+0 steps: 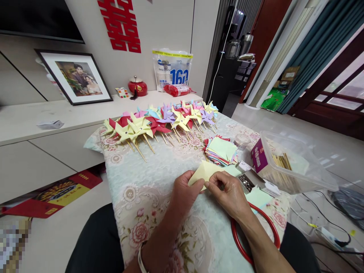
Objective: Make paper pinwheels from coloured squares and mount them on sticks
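A pale yellow sheet of paper (205,170) is held between my two hands above the cloth-covered table. My left hand (186,189) grips its left side, thumb pressed on top. At the lower right edge, the fingers of my right hand (227,189) pinch the same paper. Just beyond lies a stack of coloured paper squares (222,148), pale green on top. To the right of my right hand is a small open box of metal pins (247,182), with pale green paper (258,197) beside it. Finished paper pinwheels (170,119) on sticks lie in a row at the far edge.
A clear plastic bin (301,170) holding wooden sticks (284,163) stands at the table's right. A red ring (237,242) lies under my right forearm. Round clear containers (242,140) sit behind the boxes. Cables and a power strip (331,237) are on the floor at right.
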`<state>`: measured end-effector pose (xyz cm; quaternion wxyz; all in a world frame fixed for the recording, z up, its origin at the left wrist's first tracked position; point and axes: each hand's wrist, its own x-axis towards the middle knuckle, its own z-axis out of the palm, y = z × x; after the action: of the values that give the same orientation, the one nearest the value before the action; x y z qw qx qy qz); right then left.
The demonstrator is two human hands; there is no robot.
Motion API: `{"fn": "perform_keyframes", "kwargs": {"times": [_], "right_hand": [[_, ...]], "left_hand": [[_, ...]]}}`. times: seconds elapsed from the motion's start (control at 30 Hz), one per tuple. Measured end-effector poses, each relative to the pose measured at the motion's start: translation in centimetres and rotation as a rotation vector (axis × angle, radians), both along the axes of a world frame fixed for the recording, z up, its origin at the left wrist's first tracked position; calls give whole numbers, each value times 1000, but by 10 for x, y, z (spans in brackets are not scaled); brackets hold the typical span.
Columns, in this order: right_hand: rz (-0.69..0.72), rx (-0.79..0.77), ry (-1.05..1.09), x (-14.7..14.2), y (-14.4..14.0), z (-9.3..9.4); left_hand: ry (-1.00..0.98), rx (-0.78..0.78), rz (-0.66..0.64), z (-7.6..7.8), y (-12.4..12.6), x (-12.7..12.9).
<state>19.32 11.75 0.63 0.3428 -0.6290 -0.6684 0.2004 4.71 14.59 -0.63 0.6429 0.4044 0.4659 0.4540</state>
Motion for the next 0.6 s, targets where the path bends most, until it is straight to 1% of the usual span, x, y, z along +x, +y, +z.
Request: {"fn": "perform_keyframes", "kwargs": {"times": [0.2, 0.47, 0.6], "right_hand": [[-16, 1, 12, 0, 0, 0], [-17, 5, 42, -1, 0, -1], [1, 25, 49, -2, -1, 1]], "left_hand": [[-7, -40, -1, 3, -1, -1], [28, -41, 9, 1, 1, -1], [57, -31, 25, -1, 3, -1]]}}
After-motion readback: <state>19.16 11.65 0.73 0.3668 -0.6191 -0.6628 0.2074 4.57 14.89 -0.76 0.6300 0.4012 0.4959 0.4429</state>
